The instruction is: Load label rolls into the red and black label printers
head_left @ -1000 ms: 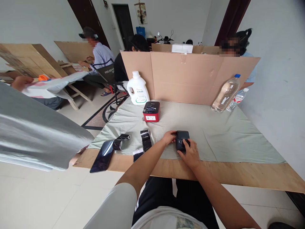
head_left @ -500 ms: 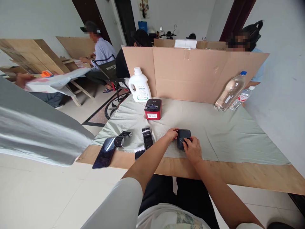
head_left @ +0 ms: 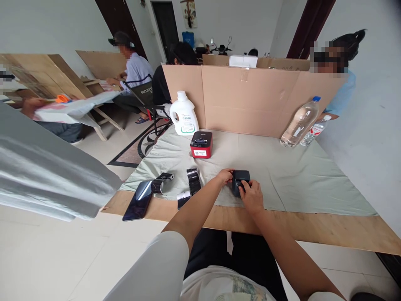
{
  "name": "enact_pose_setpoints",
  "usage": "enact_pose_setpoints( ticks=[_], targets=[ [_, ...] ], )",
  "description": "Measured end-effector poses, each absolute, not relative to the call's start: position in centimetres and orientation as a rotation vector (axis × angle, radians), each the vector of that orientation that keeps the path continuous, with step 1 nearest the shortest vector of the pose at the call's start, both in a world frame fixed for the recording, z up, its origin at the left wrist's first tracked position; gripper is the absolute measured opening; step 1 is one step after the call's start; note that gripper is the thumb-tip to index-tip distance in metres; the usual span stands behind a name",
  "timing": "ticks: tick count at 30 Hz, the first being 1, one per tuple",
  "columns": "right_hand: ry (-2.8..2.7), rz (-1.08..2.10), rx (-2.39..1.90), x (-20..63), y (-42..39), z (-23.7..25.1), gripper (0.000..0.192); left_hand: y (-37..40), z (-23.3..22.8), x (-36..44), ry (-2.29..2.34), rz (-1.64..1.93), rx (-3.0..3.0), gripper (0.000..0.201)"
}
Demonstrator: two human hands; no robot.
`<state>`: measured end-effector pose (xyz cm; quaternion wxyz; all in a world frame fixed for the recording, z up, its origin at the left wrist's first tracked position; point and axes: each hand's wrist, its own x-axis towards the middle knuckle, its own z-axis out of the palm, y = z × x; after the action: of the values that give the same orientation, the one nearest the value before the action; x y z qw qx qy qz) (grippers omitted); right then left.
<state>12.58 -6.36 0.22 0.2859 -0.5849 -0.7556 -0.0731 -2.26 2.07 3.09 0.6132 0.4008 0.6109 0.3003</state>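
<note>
Hands meet at a small black device (head_left: 240, 179) lying on the grey-green cloth (head_left: 282, 175) near the table's front edge. Left hand (head_left: 224, 176) grips the device's left side with curled fingers. Right hand (head_left: 252, 196) rests on its near end, fingers bent over the top face. Left of the device lie black ribbon rolls (head_left: 192, 181) and a dark phone (head_left: 138, 200). A red-and-black box (head_left: 201, 145) sits farther back, before a white jug (head_left: 184, 114).

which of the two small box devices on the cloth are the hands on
The black device, nearer the table's front edge: the left hand grips its side and the right hand rests on it. The red device sits untouched farther back.
</note>
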Motion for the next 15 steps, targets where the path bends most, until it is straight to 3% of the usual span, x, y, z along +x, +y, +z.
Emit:
enact_pose_setpoints(
  ticks=[15],
  targets=[
    [-2.064, 0.293, -1.378, 15.0, -1.1, 2.5, 0.061, 1.7, 2.8, -2.6, 1.430, 0.669, 1.009, 0.066]
  ],
)
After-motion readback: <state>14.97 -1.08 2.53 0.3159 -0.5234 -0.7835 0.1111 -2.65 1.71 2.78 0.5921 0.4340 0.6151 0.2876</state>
